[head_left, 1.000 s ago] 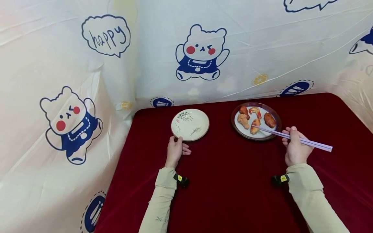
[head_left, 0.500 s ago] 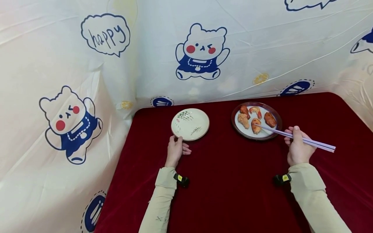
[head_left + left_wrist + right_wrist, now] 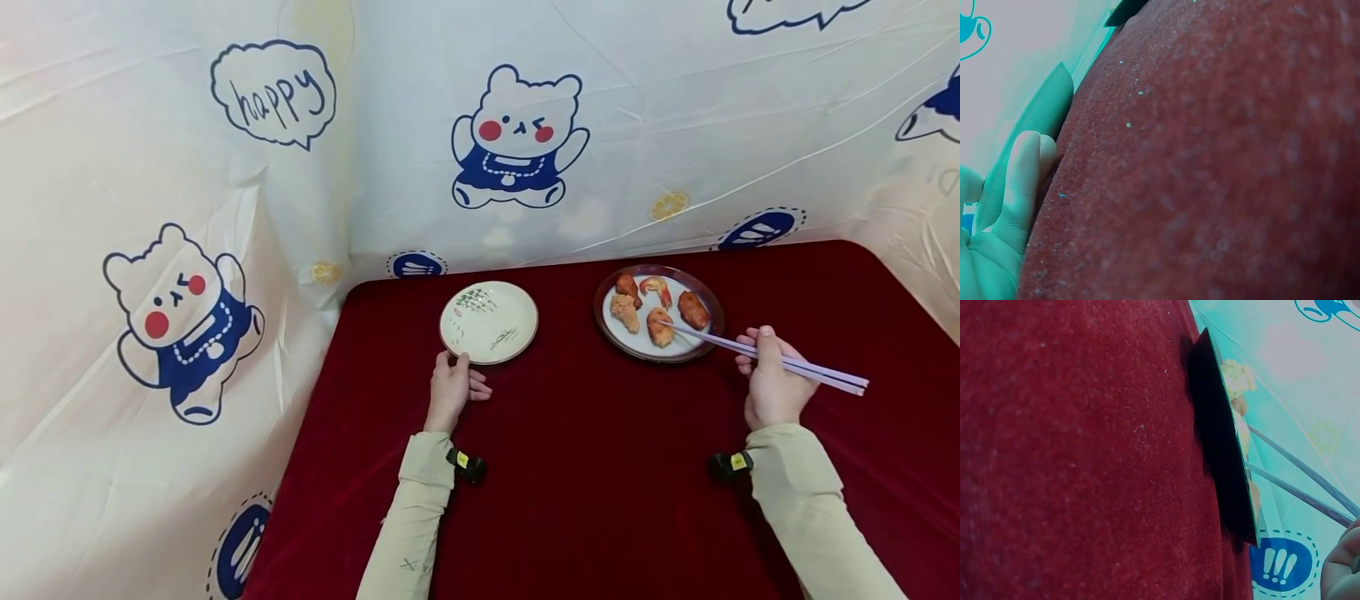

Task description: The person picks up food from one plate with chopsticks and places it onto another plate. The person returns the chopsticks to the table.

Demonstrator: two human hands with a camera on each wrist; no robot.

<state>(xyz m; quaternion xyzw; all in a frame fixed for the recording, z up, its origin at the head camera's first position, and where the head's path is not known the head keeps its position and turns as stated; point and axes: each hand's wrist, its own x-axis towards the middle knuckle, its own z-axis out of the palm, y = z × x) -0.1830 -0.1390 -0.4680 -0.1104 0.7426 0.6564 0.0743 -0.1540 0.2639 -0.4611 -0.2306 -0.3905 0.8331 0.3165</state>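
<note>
My left hand (image 3: 450, 392) pinches the near rim of a cream plate (image 3: 480, 335) with a green plant pattern, its thumb on top. In the left wrist view the plate's edge (image 3: 1054, 103) shows between thumb and fingers. My right hand (image 3: 776, 383) holds a pair of pale purple chopsticks (image 3: 723, 342). Their tips meet a golden-brown piece of fried chicken (image 3: 661, 333) on a white plate with a dark brown rim (image 3: 637, 342). The right wrist view shows the chopsticks (image 3: 1297, 492) spread a little apart, running behind the dark rim.
Around that piece lie a drumstick (image 3: 627, 285), a shrimp (image 3: 657, 290), a crumbly fried piece (image 3: 624, 312) and a browned chicken piece (image 3: 693, 309). Dark red cloth (image 3: 585, 467) covers the table. A printed white curtain (image 3: 660, 108) hangs behind and at both sides.
My right hand has shifted slightly right with the chopsticks, their tips moving right on the fried chicken. That piece has turned and shows a broader face. My left hand stays at the cream plate.
</note>
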